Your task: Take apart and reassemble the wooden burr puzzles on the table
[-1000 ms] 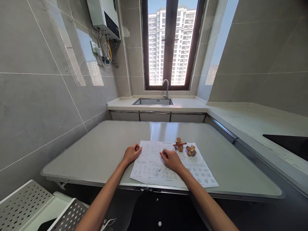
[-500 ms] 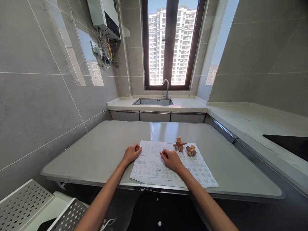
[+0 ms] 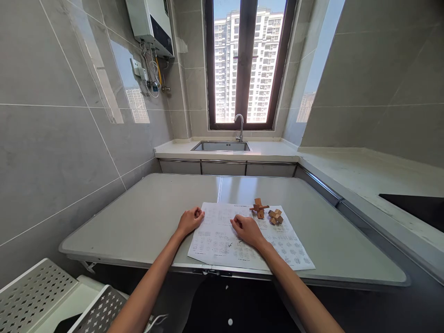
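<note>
A large white sheet (image 3: 215, 222) printed with small diagrams lies on the folding table (image 3: 138, 222). My left hand (image 3: 190, 220) rests at the sheet's left edge, its fingers curled closed with nothing seen in them. On the middle of the sheet lies my right hand (image 3: 247, 229), loosely closed, also with nothing visible in it. Beyond and to the right of it, a reddish-brown wooden puzzle (image 3: 258, 209) of crossed pieces sits at the sheet's far edge. Close to its right is a lighter, two-toned wooden puzzle (image 3: 276, 217). Neither hand touches the puzzles.
Behind the table, a counter (image 3: 270, 148) holds a sink (image 3: 220, 146) with a faucet (image 3: 239, 127). Another counter (image 3: 374, 173) runs along the right. White perforated baskets (image 3: 38, 286) stand at the lower left, below the table's level.
</note>
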Demonstrator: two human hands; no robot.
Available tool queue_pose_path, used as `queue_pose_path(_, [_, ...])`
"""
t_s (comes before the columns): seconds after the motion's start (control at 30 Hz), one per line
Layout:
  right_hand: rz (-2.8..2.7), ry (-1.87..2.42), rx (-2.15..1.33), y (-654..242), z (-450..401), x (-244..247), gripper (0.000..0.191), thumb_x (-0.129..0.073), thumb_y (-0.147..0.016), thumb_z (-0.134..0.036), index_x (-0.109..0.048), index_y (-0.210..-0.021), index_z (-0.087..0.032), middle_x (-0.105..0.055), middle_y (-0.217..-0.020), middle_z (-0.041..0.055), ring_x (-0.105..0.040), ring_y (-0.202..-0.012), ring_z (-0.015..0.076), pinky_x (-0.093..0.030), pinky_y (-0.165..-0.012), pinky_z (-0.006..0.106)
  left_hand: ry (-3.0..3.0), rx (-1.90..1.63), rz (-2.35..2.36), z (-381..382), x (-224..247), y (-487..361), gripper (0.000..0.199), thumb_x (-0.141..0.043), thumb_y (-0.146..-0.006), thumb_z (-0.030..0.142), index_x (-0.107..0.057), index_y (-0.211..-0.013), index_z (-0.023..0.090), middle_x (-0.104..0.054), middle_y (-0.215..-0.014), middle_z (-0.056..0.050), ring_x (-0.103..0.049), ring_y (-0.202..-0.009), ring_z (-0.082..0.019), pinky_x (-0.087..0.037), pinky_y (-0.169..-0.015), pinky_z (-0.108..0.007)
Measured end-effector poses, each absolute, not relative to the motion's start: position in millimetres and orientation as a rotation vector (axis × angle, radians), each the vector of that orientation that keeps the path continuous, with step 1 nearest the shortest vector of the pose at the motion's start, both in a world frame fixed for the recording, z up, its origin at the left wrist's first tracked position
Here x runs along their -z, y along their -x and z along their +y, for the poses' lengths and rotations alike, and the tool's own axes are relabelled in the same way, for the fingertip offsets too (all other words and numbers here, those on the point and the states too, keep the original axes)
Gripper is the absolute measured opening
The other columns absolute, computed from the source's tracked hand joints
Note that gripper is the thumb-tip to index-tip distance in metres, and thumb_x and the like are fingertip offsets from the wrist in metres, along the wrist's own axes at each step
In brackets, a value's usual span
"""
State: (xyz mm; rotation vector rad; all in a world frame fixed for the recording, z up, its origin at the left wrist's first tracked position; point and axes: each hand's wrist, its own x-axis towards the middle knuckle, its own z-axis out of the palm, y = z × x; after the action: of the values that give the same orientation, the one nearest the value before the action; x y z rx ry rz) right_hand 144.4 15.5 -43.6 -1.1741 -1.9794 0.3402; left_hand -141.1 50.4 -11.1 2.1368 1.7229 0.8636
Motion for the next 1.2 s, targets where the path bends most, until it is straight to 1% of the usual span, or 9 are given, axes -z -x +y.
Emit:
queue_pose_path(0.43, [-1.987, 1.171, -0.348, -144.7, 15.2, 41.9, 0.036, -0.047, -0.102, -0.041, -0.054, -0.071, -0.022, -0.058, -0.058, -0.0007, -0.053, -0.054, 0.0158, -0.033, -0.058, 0.028, -2.143, -0.881, 1.707, 50.7, 11.8, 141.6, 0.028, -0.055, -0.091, 0.045, -0.062, -0.076, 0.023, -0.064, -0.067, 0.0, -0.058, -0.063, -0.018, -0.036, -0.06, -0.027])
queue_pose_path(0.77, [-1.986, 1.169, -0.358, -145.6, 14.1, 40.8, 0.033, -0.047, -0.102, -0.037, -0.054, -0.073, -0.022, -0.059, -0.06, -0.0013, -0.052, -0.055, 0.0152, -0.032, -0.059, 0.028, -2.149, -0.878, 1.702, 50.3, 11.3, 141.2, 0.027, -0.056, -0.092, 0.044, -0.062, -0.078, 0.022, -0.067, -0.069, -0.001, -0.06, -0.064, -0.018, -0.037, -0.061, -0.028])
queue_pose_path(0.97, [-1.983, 1.183, -0.356, -145.0, 13.3, 40.3, 0.035, -0.048, -0.102, -0.038, -0.053, -0.072, -0.022, -0.056, -0.058, -0.0018, -0.051, -0.054, 0.0152, -0.032, -0.058, 0.027, -2.161, -0.874, 1.7, 51.2, 12.5, 141.5, 0.028, -0.055, -0.093, 0.044, -0.06, -0.077, 0.022, -0.066, -0.068, 0.0, -0.06, -0.064, -0.017, -0.037, -0.061, -0.027])
queue_pose_path(1.2, [-1.989, 1.183, -0.368, -145.1, 12.3, 39.2, 0.034, -0.047, -0.102, -0.039, -0.052, -0.073, -0.022, -0.057, -0.059, -0.0018, -0.052, -0.055, 0.0156, -0.032, -0.058, 0.027, -2.172, -0.878, 1.705, 53.0, 15.0, 143.0, 0.027, -0.056, -0.093, 0.043, -0.061, -0.077, 0.021, -0.067, -0.07, 0.0, -0.061, -0.065, -0.017, -0.037, -0.062, -0.027])
